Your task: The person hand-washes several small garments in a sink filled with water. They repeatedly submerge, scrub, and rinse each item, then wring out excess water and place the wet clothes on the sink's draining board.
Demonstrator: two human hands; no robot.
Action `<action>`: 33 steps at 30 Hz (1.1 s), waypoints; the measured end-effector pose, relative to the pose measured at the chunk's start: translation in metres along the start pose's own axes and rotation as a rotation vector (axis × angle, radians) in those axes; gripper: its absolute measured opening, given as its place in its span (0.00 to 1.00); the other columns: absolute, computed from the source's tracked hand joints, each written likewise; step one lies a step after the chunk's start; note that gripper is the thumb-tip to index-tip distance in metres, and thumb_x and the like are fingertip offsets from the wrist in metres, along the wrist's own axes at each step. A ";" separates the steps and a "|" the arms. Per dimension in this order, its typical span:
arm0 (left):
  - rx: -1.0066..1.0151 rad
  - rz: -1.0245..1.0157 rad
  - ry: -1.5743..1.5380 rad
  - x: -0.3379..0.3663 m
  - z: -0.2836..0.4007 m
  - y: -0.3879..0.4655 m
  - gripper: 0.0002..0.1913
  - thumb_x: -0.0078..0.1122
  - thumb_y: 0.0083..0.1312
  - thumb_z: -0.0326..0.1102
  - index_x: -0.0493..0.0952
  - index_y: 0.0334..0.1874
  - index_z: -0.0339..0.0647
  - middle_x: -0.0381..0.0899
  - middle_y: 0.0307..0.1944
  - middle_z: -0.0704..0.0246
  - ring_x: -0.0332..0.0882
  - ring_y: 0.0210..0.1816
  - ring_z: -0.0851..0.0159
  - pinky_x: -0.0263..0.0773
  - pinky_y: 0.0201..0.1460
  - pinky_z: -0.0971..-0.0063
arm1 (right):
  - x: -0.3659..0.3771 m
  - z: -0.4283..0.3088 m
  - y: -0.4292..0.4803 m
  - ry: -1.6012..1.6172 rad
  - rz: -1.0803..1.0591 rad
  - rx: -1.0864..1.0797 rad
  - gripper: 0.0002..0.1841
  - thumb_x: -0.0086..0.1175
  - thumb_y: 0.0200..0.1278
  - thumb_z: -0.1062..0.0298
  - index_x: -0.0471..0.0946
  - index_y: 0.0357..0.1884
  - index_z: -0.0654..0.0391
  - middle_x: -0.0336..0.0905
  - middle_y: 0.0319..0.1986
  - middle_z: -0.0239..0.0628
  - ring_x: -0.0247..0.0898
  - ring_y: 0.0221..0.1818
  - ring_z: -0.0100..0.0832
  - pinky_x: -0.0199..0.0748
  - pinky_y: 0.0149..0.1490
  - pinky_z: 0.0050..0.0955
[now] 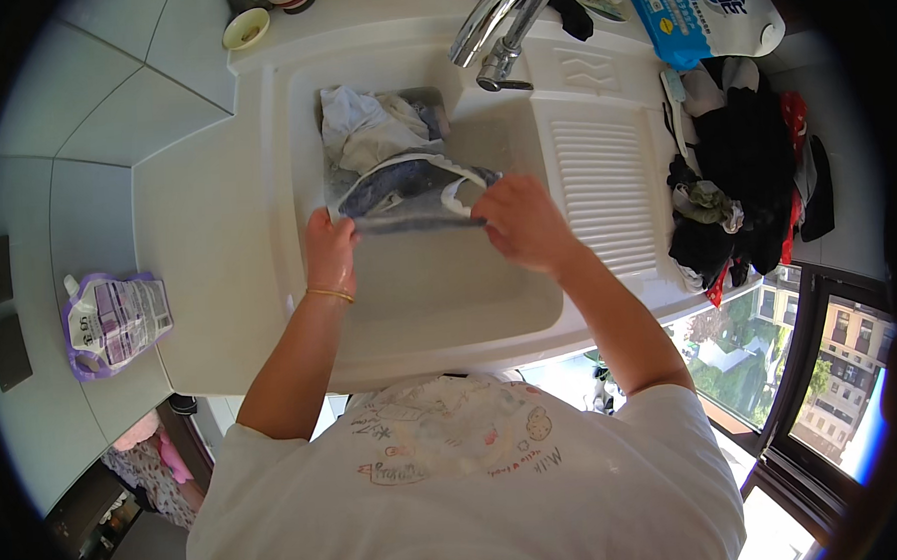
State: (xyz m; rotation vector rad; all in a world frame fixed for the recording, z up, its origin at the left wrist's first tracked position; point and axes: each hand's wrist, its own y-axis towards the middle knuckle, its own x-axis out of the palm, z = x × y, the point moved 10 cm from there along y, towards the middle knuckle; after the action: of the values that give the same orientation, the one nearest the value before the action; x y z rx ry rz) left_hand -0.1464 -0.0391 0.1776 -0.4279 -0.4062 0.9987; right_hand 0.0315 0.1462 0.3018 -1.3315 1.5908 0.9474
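A wet dark grey garment (403, 184) with white trim is stretched between my two hands over the laundry sink (434, 295). My left hand (331, 247), with a thin gold bracelet at its wrist, pinches one end of it. The opposite end is gripped by my right hand (521, 220), where a loop of white edging shows. Just beyond the garment, pale wet cloth (370, 122) is heaped in a small grey basin (429, 101) inside the sink. Much of that basin is covered by the cloth.
A chrome faucet (509, 33) arches over the sink's far side. Right of it is a ribbed washboard (602, 198), then piled dark clothes (743, 154) with a brush (673, 105). A blue-and-white detergent bag (707, 13), a purple pouch (120, 324) and a small bowl (246, 30) stand around.
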 end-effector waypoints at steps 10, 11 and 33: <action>0.350 0.178 0.972 -0.016 -0.081 0.019 0.24 0.67 0.53 0.32 0.68 0.49 0.32 0.75 0.45 0.53 0.76 0.47 0.49 0.72 0.50 0.63 | 0.131 0.038 -0.051 0.232 -0.255 0.616 0.09 0.52 0.64 0.62 0.78 0.43 0.52 0.79 0.45 0.37 0.75 0.51 0.44 0.75 0.52 0.43; 0.316 0.207 0.928 -0.016 -0.081 0.026 0.24 0.68 0.53 0.33 0.68 0.49 0.32 0.76 0.47 0.51 0.76 0.47 0.48 0.72 0.51 0.62 | 0.129 0.049 -0.041 0.235 -0.158 0.677 0.10 0.49 0.66 0.61 0.78 0.43 0.52 0.79 0.44 0.38 0.77 0.49 0.45 0.76 0.50 0.44; 0.284 -0.018 1.188 -0.004 -0.011 0.012 0.13 0.60 0.55 0.31 0.76 0.43 0.41 0.82 0.33 0.58 0.81 0.36 0.52 0.74 0.40 0.60 | 0.190 0.071 -0.030 0.015 -0.284 0.900 0.18 0.50 0.66 0.59 0.76 0.51 0.59 0.78 0.49 0.50 0.78 0.49 0.50 0.77 0.50 0.45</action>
State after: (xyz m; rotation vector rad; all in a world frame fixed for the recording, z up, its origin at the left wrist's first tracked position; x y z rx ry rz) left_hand -0.1512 -0.0387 0.1617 -0.6712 0.7882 0.6217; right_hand 0.0531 0.1390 0.0985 -0.8665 1.4972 0.0010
